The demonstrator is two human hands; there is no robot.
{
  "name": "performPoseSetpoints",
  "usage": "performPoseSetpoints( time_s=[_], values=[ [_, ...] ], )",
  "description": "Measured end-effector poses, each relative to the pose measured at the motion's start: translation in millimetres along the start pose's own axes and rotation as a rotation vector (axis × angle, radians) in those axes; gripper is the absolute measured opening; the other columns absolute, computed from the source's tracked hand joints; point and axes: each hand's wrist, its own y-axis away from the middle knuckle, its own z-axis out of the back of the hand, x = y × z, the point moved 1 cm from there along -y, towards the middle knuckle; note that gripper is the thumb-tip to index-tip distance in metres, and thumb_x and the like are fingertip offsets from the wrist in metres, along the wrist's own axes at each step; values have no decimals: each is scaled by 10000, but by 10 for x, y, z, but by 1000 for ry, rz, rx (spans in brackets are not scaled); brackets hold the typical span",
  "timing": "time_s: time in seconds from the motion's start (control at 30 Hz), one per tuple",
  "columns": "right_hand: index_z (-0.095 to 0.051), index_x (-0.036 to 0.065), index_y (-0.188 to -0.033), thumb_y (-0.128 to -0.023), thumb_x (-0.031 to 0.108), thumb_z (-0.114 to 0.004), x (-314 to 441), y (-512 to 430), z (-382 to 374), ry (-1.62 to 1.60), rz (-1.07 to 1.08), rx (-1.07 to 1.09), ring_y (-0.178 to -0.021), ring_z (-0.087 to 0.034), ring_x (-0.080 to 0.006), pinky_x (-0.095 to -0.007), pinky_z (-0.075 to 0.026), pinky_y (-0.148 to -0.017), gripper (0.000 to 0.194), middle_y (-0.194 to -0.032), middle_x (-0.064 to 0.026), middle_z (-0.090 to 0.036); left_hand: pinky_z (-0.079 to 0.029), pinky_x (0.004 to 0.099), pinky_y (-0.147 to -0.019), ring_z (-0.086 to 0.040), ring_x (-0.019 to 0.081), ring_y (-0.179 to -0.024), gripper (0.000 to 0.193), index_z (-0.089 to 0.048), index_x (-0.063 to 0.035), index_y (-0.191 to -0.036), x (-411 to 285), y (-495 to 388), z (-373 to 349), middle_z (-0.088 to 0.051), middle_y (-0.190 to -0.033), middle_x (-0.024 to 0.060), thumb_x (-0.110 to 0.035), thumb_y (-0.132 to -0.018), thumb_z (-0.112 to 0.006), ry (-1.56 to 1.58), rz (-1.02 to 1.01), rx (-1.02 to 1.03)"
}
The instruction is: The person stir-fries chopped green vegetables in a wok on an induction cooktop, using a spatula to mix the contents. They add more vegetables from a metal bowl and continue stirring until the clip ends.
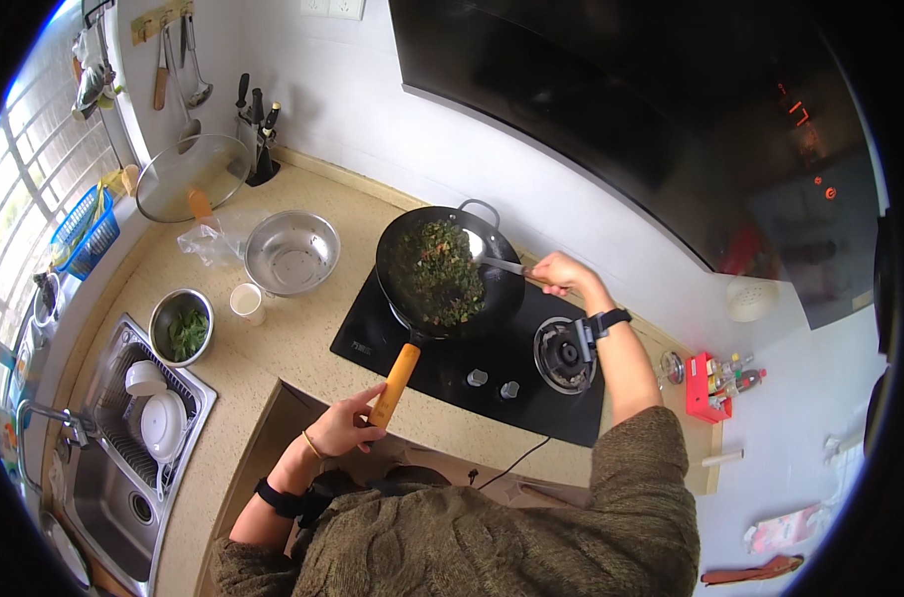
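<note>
A black wok (504, 306) sits on the left burner of a black gas hob (437, 380), holding chopped leafy greens (440, 276) mixed with small reddish bits. My right hand (560, 274) grips the handle of a metal spatula (500, 263), whose blade rests in the wok at the right side of the greens. My left hand (351, 422) is at the end of the wok's yellow wooden handle (396, 380), thumb and fingers around its sides. The wok's loop handle points towards the wall.
A steel bowl (293, 254), a paper cup (247, 302) and a smaller bowl (161, 328) of leaves stand left of the hob. Beyond are a glass lid (190, 179) and a knife block (261, 168). A sink (108, 492) with dishes lies far left; a range hood (608, 112) hangs above.
</note>
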Motion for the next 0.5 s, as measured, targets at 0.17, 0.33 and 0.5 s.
performPoseSetpoints(
  time_s=[0.17, 0.33, 0.5],
  values=[
    [-642, 32, -973, -881, 246, -566, 230, 300, -338, 102, 204, -13, -450, -499, -101, -255, -400, -407, 245, -578, -32, -554, -539, 249, -564, -579, 116, -699, 752, -248, -139, -1432, 7, 13, -39, -592, -934, 93, -2, -798, -629, -30, 21, -12],
    [-619, 37, -1080, -856, 195, -586, 228, 959, -239, 232, 468, -207, -528, -572, -156, -316, -469, -552, 275, -692, -106, -636, -539, 249, -566, -580, 118, -696, 758, -243, -140, -1433, -11, -11, -16, -593, -925, 93, -2, -794, -626, -28, 31, -2],
    [-610, 39, -1120, -833, 168, -601, 205, 697, -106, 461, 480, -441, -843, -649, -293, -369, -493, -765, 315, -937, -188, -653, -537, 246, -562, -577, 108, -696, 758, -250, -144, -1432, -1, -14, -15, -599, -910, 88, -10, -791, -630, -28, 29, -1]
  ],
)
